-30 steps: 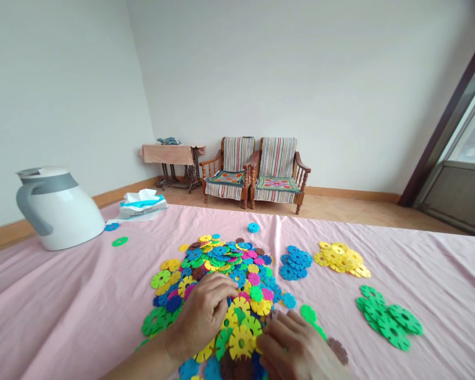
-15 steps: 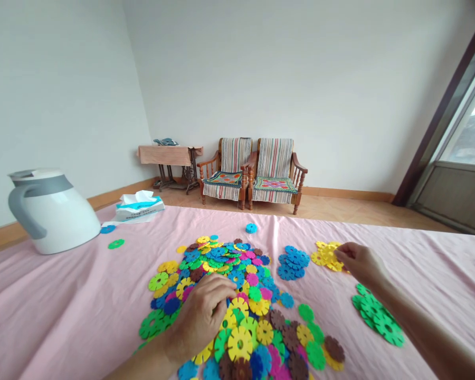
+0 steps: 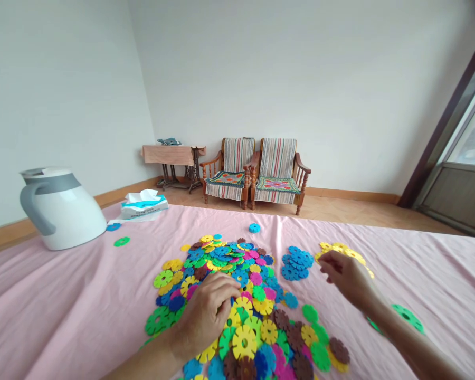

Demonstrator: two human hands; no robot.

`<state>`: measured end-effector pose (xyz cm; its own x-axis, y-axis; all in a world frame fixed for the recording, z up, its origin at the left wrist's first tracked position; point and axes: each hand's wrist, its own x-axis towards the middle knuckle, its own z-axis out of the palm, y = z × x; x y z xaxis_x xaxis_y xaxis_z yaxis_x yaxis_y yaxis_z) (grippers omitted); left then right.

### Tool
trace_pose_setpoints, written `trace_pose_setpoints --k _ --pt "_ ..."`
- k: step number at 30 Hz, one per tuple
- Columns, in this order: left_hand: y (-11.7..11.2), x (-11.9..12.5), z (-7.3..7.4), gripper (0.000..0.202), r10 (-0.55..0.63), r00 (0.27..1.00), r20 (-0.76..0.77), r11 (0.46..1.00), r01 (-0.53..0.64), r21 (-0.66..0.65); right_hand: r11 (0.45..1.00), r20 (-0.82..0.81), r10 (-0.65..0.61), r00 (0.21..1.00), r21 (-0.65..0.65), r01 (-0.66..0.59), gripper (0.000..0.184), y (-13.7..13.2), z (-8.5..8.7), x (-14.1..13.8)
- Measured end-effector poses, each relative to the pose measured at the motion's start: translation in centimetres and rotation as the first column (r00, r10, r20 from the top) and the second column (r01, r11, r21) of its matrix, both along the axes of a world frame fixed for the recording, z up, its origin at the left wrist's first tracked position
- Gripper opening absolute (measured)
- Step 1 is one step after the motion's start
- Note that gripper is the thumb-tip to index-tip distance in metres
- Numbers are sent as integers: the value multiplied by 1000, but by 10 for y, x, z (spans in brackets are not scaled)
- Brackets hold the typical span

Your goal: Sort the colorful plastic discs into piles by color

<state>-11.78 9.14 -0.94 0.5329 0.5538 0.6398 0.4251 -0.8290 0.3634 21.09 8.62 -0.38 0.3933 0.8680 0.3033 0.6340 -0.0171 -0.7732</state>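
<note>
My left hand [image 3: 209, 303] rests over a mixed pile of snowflake discs [image 3: 244, 342], its fingers curled in. A sliver of dark blue shows by its thumb, but I cannot tell whether that is held. My right hand [image 3: 346, 274] hovers between the blue discs [image 3: 296, 263] and the yellow discs [image 3: 342, 248], partly covering the yellow ones. Its fingers are bent, with thumb and fingertips a little apart and nothing seen between them. Under my right forearm lie green discs [image 3: 407, 317], mostly hidden.
A white and grey jug [image 3: 73, 211] stands at the left of the pink cloth [image 3: 63, 316], beside a tissue box [image 3: 144, 206]. A green disc [image 3: 122, 241] and blue discs [image 3: 254, 228] lie apart from the pile. Two wooden armchairs [image 3: 277, 169] stand beyond.
My right hand has moved left and toward me, off the yellow discs, with its fingers loosened. My left hand stays over the pile. The view has shifted slightly.
</note>
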Motion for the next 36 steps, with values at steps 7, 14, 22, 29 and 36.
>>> trace_pose_setpoints --k 7,14,22,29,36 --pt "1 -2 -2 36 -1 1000 -20 1000 1 -16 851 315 522 793 -126 -510 12 -48 9 -108" --pt "0 -2 -2 35 -1 1000 -24 1000 0 -30 864 476 497 726 -196 -464 7 -48 2 -124" --pt "0 -2 -3 34 -2 1000 -22 1000 2 -31 842 652 435 621 -51 -537 20 -52 -4 -124" --pt "1 -2 -2 35 -8 1000 -29 1000 7 -24 886 134 457 879 19 -464 16 -43 13 -99" --pt "2 -1 -1 33 -2 1000 -27 1000 2 -5 999 -132 2 991 49 5 18 4 0 26"
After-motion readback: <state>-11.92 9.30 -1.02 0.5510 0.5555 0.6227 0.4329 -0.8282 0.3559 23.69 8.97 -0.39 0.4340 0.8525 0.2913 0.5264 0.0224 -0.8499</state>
